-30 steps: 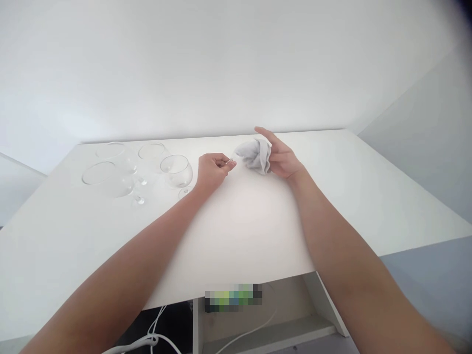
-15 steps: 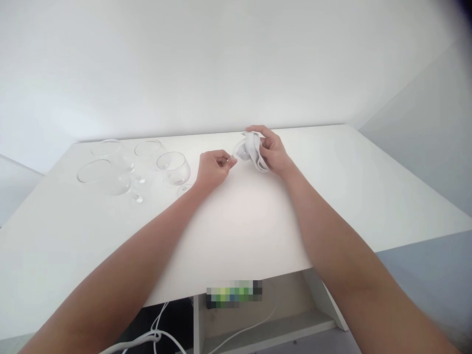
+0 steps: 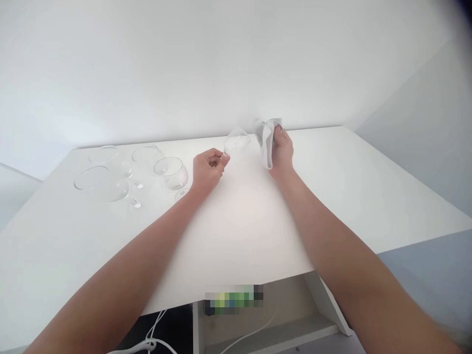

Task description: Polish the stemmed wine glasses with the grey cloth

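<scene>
Two bare hands meet above the far middle of the white desk (image 3: 239, 221). Left hand (image 3: 207, 171): grip closed as a fingertip pinch on the lower end of a clear stemmed glass (image 3: 237, 142), which is held off the desk; whether the fingers take the stem or the foot is too faint to tell. Right hand (image 3: 283, 152): grip clenched round a bunched pale-grey cloth (image 3: 268, 137), one fold of which hangs down in front of the palm. Key relation: the long axis of the stemmed glass runs from the left fingertips obliquely to the right and away from the wearer, so that the bowl is the end turned toward the cloth. The bowl lies between the two hands, just beside the cloth on its left; contact between them cannot be made out. The right hand is thus nearer the bowl, the left hand nearer the stem. Which way the rim faces is not legible. Four more glasses (image 3: 170, 172) stand upright in a group on the desk to the left of the left hand, the nearest close to its wrist. White cables (image 3: 151, 341) hang below the desk's front edge.
</scene>
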A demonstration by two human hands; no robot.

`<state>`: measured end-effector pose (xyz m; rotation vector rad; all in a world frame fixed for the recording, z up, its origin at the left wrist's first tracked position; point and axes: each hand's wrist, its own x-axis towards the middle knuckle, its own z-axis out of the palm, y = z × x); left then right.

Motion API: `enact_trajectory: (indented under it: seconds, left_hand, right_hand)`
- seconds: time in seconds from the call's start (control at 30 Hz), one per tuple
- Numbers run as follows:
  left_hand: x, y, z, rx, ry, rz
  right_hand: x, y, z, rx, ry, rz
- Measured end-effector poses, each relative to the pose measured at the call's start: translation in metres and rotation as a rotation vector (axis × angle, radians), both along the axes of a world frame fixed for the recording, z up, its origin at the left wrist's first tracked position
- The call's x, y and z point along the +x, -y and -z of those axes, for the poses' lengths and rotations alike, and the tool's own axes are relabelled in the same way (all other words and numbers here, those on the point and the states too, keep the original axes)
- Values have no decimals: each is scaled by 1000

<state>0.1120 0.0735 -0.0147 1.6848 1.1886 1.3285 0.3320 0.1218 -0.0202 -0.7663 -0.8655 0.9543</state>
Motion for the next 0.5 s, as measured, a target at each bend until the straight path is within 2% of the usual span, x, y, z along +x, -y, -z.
enact_trajectory:
  seconds: [0.13, 0.23, 0.37, 0.5]
  left_hand:
    - [1, 3, -1, 4, -73, 188]
    - [1, 5, -1, -2, -96, 248]
    - [0, 6, -1, 18, -44, 190]
    - [0, 7, 0, 62, -12, 85]
  right_hand:
    - [-8, 12, -7, -77, 100, -242]
    - [-16, 24, -15, -87, 148, -388]
    - [-17, 24, -16, -73, 133, -456]
    - [-16, 17, -12, -182, 131, -484]
